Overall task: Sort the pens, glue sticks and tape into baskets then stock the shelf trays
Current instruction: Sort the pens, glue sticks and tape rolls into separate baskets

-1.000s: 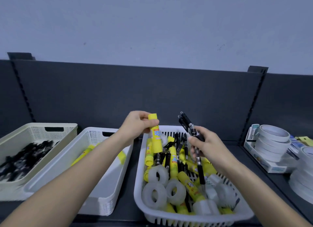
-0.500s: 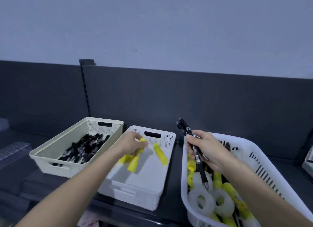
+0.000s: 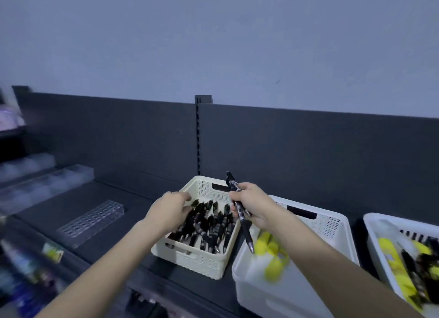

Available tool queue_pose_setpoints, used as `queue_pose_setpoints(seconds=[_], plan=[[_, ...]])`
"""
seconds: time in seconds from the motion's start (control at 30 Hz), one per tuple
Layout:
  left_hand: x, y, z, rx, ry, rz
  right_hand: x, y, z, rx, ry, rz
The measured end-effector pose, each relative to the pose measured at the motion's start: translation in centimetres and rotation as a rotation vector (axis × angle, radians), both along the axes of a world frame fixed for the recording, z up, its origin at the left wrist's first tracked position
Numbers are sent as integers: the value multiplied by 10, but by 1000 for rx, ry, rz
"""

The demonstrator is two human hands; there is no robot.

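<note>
On the dark shelf [image 3: 107,225], side by side: white basket [image 3: 273,296] of yellow glue sticks [image 3: 273,258], cream basket [image 3: 202,263] full of black pens [image 3: 209,225]. Over the cream basket, left hand [image 3: 171,210] with fingers curled among the pens, grip unclear. Right hand [image 3: 255,206] with fingers clamped round a pen bundle [image 3: 245,234], above the baskets' adjoining rims.

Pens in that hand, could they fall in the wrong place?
Yes, maybe. The right hand grips a bundle of pens whose tips hang over the white basket of glue sticks, so a loose one could slip in there. The left hand sits over the cream basket, where dropped pens might hit it and bounce out.
</note>
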State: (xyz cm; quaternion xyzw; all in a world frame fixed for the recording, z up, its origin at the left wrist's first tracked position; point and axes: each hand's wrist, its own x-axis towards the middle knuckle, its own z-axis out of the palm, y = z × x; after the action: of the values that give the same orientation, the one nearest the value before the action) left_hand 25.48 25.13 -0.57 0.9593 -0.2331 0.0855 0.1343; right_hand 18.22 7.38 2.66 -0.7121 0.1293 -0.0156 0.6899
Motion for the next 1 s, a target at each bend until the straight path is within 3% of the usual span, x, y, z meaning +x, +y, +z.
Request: queue_pose_setpoints(seconds=[0.13, 0.2, 0.33, 0.47, 0.63, 1.0], plan=[[15, 22, -2, 87, -34, -20, 46, 24, -20, -99, 86, -65], [19, 23, -3, 121, -45, -46, 54, 27, -31, -306, 116, -62], [21, 15, -3, 126, -27, -100, 40, 20, -31, -925, 112, 56], [15, -7, 1, 80, -26, -177, 10, -2, -23, -1178, -8, 27], [-8, -54, 11, -16, -35, -313, -34, -48, -22, -1310, 28, -7], [-105, -188, 19, -66, -18, -567, -186, -171, -22, -1313, 116, -256]])
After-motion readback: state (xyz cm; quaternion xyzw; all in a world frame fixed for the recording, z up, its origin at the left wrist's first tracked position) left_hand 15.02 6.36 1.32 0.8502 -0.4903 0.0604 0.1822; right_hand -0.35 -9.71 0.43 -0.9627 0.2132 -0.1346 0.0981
